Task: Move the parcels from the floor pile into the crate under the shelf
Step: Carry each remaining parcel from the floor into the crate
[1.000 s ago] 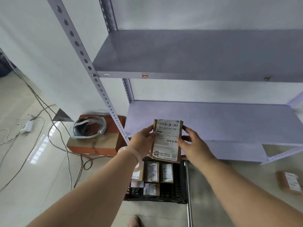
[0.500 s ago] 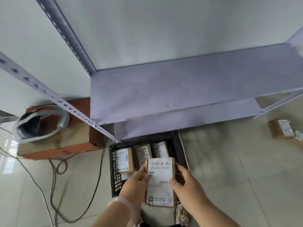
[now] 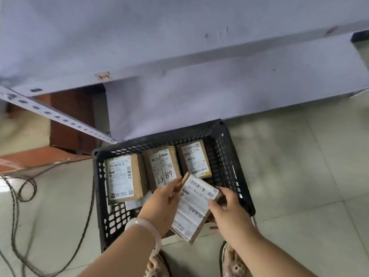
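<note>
Cardboard parcel, label up, tilts over the black crate, near-right side. Left hand grips its left edge, right hand its right. Three boxes line the far side.

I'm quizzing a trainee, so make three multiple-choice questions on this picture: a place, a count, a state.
1. Where is the held parcel? A on the shelf; B over the crate, near end; C on the floor right of it.
2. How many parcels stand in the row at the crate's far wall? A one; B three; C five.
3. The held parcel is: A gripped by both hands; B lying released; C in one hand.
Answers: B, it hangs above the crate's near end; B, three stand side by side; A, left hand and right hand each hold a side.
</note>
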`<action>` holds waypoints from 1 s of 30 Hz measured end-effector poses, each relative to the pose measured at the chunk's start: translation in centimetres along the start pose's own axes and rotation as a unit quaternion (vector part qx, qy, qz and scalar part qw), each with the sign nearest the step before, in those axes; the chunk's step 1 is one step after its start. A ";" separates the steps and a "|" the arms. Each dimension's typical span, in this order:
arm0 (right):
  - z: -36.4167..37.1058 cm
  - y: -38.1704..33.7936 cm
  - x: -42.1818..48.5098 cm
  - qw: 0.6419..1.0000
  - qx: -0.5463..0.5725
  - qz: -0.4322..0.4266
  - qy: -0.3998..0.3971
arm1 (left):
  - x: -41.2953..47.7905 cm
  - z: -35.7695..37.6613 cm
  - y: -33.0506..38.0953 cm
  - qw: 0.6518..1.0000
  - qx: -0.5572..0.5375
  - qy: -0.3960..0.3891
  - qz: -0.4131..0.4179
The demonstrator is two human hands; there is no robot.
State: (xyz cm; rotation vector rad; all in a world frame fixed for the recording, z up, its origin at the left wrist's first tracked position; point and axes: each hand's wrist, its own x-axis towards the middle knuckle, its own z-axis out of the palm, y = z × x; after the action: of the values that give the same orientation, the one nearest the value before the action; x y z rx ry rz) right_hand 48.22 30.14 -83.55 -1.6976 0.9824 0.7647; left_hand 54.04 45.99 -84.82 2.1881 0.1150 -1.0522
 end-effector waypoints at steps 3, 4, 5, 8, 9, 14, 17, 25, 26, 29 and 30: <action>0.9 0.8 3.1 0.998 -0.056 -0.002 -0.002 | 2.6 0.4 -1.7 0.998 0.028 0.064 -0.009; 1.1 1.0 3.7 0.995 -0.098 -0.010 -0.004 | 3.2 0.5 -2.3 0.997 0.037 0.074 -0.008; 1.5 1.1 4.5 0.989 -0.148 -0.019 -0.007 | 3.9 0.7 -3.0 0.995 0.049 0.081 0.000; 2.0 1.4 5.4 0.972 -0.231 -0.036 -0.015 | 4.8 1.0 -4.1 0.991 0.080 0.106 0.037; 2.4 1.6 5.8 0.969 -0.245 -0.034 -0.018 | 5.1 1.1 -4.7 0.989 0.087 0.110 0.045; 3.9 2.8 7.5 0.942 -0.334 -0.025 -0.019 | 6.3 2.4 -6.6 0.989 0.114 0.073 0.057; 4.6 2.8 8.7 0.907 -0.419 -0.037 -0.013 | 6.9 3.0 -7.6 0.985 0.162 0.045 0.042; 6.9 3.6 11.1 0.880 -0.471 -0.035 -0.045 | 7.9 3.6 -10.0 0.974 0.221 0.030 0.021; 7.1 3.8 11.3 0.879 -0.473 -0.038 -0.039 | 8.0 3.7 -10.1 0.974 0.225 0.032 0.018; 7.4 3.6 12.1 0.872 -0.487 -0.046 -0.028 | 8.4 3.9 -9.8 0.967 0.250 0.046 0.014; 7.4 3.5 12.3 0.868 -0.493 -0.048 -0.026 | 8.5 3.9 -9.6 0.964 0.259 0.050 0.018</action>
State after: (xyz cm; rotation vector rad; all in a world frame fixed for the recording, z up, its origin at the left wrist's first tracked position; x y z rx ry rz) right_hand 50.67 33.37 -97.75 -2.5375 0.4411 1.3763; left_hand 53.73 49.00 -97.91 2.7014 -0.1746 -1.0342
